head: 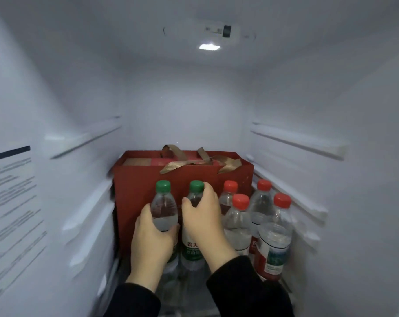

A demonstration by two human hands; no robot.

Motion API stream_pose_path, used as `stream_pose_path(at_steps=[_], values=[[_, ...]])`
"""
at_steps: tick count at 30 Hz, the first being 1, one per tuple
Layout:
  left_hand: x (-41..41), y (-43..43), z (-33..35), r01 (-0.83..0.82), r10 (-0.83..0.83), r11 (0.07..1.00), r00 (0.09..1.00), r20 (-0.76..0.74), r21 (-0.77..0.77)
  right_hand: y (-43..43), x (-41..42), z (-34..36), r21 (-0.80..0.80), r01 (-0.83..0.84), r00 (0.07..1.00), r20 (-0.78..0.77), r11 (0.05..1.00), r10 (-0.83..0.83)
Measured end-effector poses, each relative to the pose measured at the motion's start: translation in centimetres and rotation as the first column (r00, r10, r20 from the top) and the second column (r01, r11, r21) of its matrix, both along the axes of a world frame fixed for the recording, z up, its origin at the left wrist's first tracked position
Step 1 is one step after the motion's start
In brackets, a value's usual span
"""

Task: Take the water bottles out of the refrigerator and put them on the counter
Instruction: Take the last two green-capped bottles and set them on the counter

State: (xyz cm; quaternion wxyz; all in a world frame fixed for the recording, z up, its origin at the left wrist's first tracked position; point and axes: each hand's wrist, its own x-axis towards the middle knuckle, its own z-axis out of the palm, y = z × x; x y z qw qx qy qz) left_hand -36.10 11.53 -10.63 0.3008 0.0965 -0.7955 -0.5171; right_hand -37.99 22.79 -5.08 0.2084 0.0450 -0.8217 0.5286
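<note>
Fingers (146, 210) of our left hand (151, 239) wrap the left green-capped bottle (163, 208); at its three o'clock, our right hand (203, 219) clasps the second green-capped bottle (195, 245). Both stand before the red gift bag (139, 191). They look full, heavy, slick (grip mid-body).

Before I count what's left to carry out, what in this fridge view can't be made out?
All in the head view:
- Lower part of the left green-capped bottle: covered by the left hand.
- Bottle bases: hidden behind the black sleeves.
- Red gift bag contents: only a box top shows.
- Sticker text on the left wall: blurred.
- The counter: out of frame.
</note>
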Motion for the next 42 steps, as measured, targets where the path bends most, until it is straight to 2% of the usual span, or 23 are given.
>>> stream_pose_path(at_steps=[6, 9, 13, 18, 25, 29, 36, 40, 42], values=[[0.6, -2.6, -0.6, -0.158, 0.158, 0.987, 0.984, -0.085, 0.005, -0.7, -0.3, -2.5, 0.046, 0.099, 0.995, -0.021, 0.994, -0.098], [0.8, -2.9, -0.9, -0.148, 0.155, 0.987, 0.981, -0.118, 0.068, -1.1, -0.1, -3.9, 0.036, 0.116, 0.993, 0.021, 0.993, -0.117], [1.0, -2.4, -1.9, -0.103, 0.113, 0.978, 0.993, -0.042, 0.184, -1.1, 0.4, -5.3, -0.027, 0.116, 0.991, 0.073, 0.993, -0.113], [1.7, -2.7, -1.4, -0.106, 0.118, 0.972, 0.992, -0.045, 0.211, -0.8, 1.4, -4.9, -0.065, 0.054, 0.998, 0.023, 0.996, -0.053], [4.2, -3.1, 3.0, -0.076, 0.118, 0.978, 0.97, -0.214, 0.197, 0.3, 4.4, -0.6, -0.065, -0.02, 0.987, -0.158, 0.998, 0.01], [6.8, -3.3, 6.0, -0.028, 0.083, 0.984, 0.945, -0.316, 0.175, 1.6, 8.0, 3.3, -0.036, -0.003, 0.968, -0.253, 0.999, -0.006], [12.0, -1.2, 10.5, 0.22, -0.173, 0.974, 0.888, -0.427, 0.063, 5.2, 16.9, 7.4, -0.009, 0.033, 0.936, -0.35, 0.999, -0.034], [13.8, 1.1, 12.3, 0.374, -0.329, 0.928, 0.831, -0.449, 0.012, 8.6, 21.8, 8.9, 0.021, 0.151, 0.922, -0.363, 0.988, -0.133], [14.8, 2.8, 13.0, 0.489, -0.436, 0.872, 0.789, -0.434, 0.012, 10.8, 24.4, 9.6, 0.027, 0.216, 0.91, -0.369, 0.976, -0.191]])
